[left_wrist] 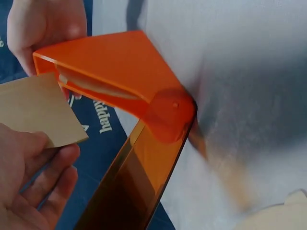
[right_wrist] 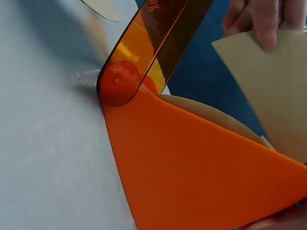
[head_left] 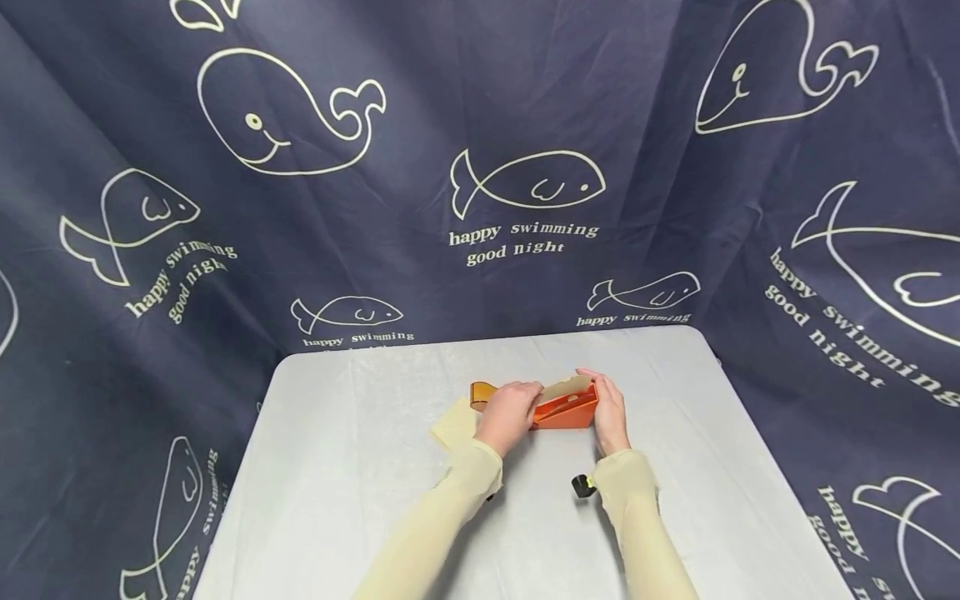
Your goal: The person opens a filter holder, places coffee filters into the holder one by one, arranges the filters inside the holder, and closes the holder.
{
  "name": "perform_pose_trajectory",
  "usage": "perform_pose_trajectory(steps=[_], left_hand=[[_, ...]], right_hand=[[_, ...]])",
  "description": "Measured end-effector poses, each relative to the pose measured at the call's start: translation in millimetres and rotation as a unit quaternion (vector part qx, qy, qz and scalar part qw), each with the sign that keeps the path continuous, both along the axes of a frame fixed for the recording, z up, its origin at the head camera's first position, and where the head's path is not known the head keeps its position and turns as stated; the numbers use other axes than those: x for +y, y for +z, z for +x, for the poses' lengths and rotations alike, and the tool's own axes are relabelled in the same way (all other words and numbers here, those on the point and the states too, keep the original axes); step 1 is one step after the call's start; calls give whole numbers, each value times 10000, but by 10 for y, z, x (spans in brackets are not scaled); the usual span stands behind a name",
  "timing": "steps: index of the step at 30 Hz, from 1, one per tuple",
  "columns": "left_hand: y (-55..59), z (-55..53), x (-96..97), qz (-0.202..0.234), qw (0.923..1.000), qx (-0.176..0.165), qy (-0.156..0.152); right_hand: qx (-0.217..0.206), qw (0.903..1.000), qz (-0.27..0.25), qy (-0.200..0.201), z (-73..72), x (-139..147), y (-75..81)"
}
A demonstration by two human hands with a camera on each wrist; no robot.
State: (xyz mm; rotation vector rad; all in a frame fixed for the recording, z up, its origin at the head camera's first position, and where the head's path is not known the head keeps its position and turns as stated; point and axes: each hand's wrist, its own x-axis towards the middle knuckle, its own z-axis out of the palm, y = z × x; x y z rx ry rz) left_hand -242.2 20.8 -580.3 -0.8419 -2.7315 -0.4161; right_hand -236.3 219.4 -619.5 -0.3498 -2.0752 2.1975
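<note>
Here's the orange box (head_left: 572, 417), just right of centre and low in the frame in the head view, one box with one amber lid (left_wrist: 152, 155) standing open on its hinge. Inside, there's brown paper (right_wrist: 211, 111) tucked between the walls, its curved edge showing along the open side. The right hand (head_left: 611, 412) has the box's far-right end, fingers curled round it. And the left hand (head_left: 510, 415)? Pinching a second lot of paper (right_wrist: 273, 86) between thumb and fingers, right at the mouth of the box; whether that's one sheet or several, I can't tell.

Out on the white table (head_left: 337, 483), left of the box, lies a third lot, a pale paper piece (head_left: 454, 423). The head view hides the pinch behind the left hand's back; both wrist views show it plainly. Only the right wrist view catches lettering on the lid, at the top of the frame. Two hands, three lots of paper, all before one dark blue curtain (head_left: 427, 100).
</note>
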Motion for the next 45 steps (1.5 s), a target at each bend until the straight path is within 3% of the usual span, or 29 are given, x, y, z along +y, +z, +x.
perform_pose_trajectory(steps=[5, 14, 20, 24, 30, 35, 45], left_hand=[[-40, 16, 79, -149, 9997, 46, 179], [-112, 35, 154, -448, 9986, -157, 226], [-179, 40, 220, -825, 9957, -280, 313], [-237, 41, 271, -1256, 9908, -330, 394], [-300, 57, 326, -1788, 9819, -338, 515], [-305, 76, 348, -2026, 9771, -364, 548], [-352, 75, 403, -2653, 9601, -587, 656]], right_hand=[[-81, 10000, 19, -3, 1, 4, -56], [97, 9999, -109, -25, -4, 3, -96], [1, 10000, -60, -4, 6, 15, -94], [-101, 9999, -129, 23, 12, 27, -83], [-268, 9993, -261, 73, 51, 0, 66], [-119, 9997, -231, 1, 0, -3, -62], [-167, 9998, -82, -50, -3, 4, -83]])
